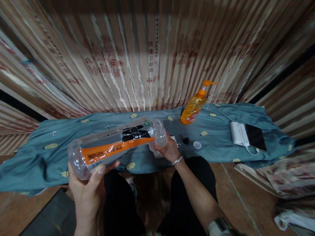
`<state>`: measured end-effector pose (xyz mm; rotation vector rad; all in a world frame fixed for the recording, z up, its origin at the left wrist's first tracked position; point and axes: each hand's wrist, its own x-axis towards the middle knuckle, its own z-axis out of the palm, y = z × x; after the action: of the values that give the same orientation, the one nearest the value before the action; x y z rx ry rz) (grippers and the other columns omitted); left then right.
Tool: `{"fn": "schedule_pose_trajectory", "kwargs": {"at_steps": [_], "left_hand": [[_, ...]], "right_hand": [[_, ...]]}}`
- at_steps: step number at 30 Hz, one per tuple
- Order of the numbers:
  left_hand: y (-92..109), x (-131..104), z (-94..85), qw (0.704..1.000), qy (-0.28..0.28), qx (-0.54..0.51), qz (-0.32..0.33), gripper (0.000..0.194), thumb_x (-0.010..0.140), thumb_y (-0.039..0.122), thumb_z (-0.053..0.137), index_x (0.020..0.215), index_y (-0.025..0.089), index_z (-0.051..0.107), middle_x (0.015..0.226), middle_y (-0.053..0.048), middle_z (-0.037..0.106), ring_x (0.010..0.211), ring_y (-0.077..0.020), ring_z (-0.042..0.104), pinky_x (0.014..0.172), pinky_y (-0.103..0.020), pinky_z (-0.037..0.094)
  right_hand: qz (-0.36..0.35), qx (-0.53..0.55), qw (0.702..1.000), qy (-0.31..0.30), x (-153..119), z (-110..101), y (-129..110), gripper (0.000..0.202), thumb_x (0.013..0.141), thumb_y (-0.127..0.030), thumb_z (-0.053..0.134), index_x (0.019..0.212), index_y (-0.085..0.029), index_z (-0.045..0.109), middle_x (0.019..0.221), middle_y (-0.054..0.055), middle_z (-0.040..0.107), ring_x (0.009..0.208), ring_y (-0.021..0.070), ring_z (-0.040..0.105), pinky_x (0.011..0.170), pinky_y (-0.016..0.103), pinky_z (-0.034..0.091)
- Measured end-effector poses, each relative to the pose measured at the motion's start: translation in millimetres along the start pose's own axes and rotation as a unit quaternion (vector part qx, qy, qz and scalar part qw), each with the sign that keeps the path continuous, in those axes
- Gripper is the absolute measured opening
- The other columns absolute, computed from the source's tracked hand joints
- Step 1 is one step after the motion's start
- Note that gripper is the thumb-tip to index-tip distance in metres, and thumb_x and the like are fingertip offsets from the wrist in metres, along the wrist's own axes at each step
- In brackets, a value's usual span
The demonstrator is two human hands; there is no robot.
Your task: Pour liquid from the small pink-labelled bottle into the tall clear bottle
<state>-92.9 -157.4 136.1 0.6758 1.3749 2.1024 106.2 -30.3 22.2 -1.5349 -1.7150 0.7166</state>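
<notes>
My left hand [90,182] is wrapped round the base of a large clear plastic bottle [113,144] with an orange and black label. The bottle lies tilted nearly sideways, its neck towards the right. At that end my right hand [168,149] grips a small clear container [160,136], held against the bottle's mouth. Whether any liquid passes between the two I cannot tell. Under my right hand a white paper or cloth [156,154] is partly hidden. Just right of it lie a small black cap [185,140] and a round whitish lid [197,144].
An orange pump bottle [193,110] stands at the back of the cloth-covered table [49,158]. To the right, a white power bank [239,134] with a cable lies against a dark phone [255,137]. Striped curtains [131,55] hang behind and at both sides.
</notes>
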Motion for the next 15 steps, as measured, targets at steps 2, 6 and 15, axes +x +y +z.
{"fn": "schedule_pose_trajectory", "kwargs": {"at_steps": [2,6,15], "left_hand": [[-0.1,-0.1,-0.1,1.0,0.0,0.006,0.0,0.079,0.041,0.041,0.105,0.11,0.021,0.073,0.099,-0.005,0.073,0.08,-0.0205,0.071,0.059,-0.032,0.066],[-0.9,-0.4,-0.4,1.0,-0.01,0.014,0.002,0.076,0.043,0.041,0.104,0.11,0.022,0.074,0.095,-0.004,0.073,0.077,-0.0196,0.07,0.058,-0.032,0.065],[-0.5,-0.6,-1.7,1.0,-0.016,0.02,0.007,0.076,0.046,0.04,0.103,0.114,0.022,0.074,0.101,-0.006,0.073,0.082,-0.0222,0.069,0.068,-0.04,0.067]], "right_hand": [[0.005,-0.002,1.0,-0.002,-0.1,-1.0,-1.5,0.066,0.079,-0.034,0.076,0.14,-0.014,0.058,0.113,0.015,0.081,0.105,0.0332,0.079,0.092,0.044,0.063],[0.005,-0.008,1.0,-0.002,-0.1,-2.5,-3.1,0.064,0.079,-0.035,0.076,0.137,-0.013,0.059,0.113,0.016,0.081,0.104,0.0332,0.079,0.092,0.045,0.063],[-0.009,-0.016,1.0,0.002,-0.3,-2.0,-2.4,0.064,0.08,-0.034,0.075,0.138,-0.013,0.059,0.111,0.016,0.081,0.104,0.0347,0.079,0.09,0.047,0.063]]}}
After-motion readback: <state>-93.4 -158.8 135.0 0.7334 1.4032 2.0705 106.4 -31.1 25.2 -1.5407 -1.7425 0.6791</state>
